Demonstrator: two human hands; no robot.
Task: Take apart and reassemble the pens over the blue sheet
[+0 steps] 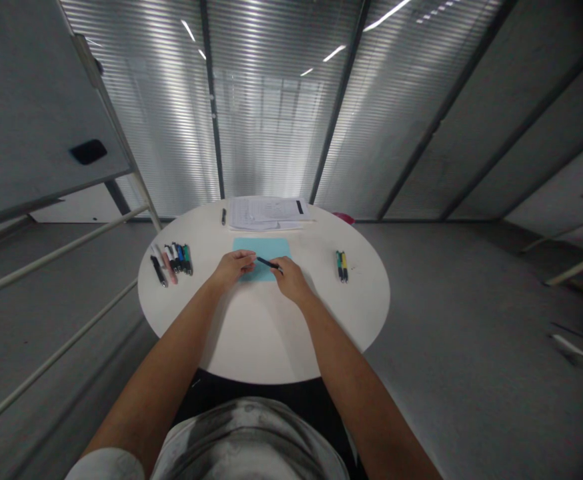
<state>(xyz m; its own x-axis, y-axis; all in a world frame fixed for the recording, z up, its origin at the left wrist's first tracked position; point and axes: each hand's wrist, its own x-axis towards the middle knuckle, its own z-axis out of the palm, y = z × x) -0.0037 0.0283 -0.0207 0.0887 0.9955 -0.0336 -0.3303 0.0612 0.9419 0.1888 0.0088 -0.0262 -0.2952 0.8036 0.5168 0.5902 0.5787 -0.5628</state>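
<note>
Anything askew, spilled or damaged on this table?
No visible spill or damage. Only mild untidiness: the paper stack at the far edge has uneven sheets, and one dark pen lies beside it, apart from the left-side pen row and right-side pair.

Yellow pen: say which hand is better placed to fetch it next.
The right hand, most likely: it is nearer the yellow pen, on that side of the table, though it grips a black pen; the left hand is farther.
</note>
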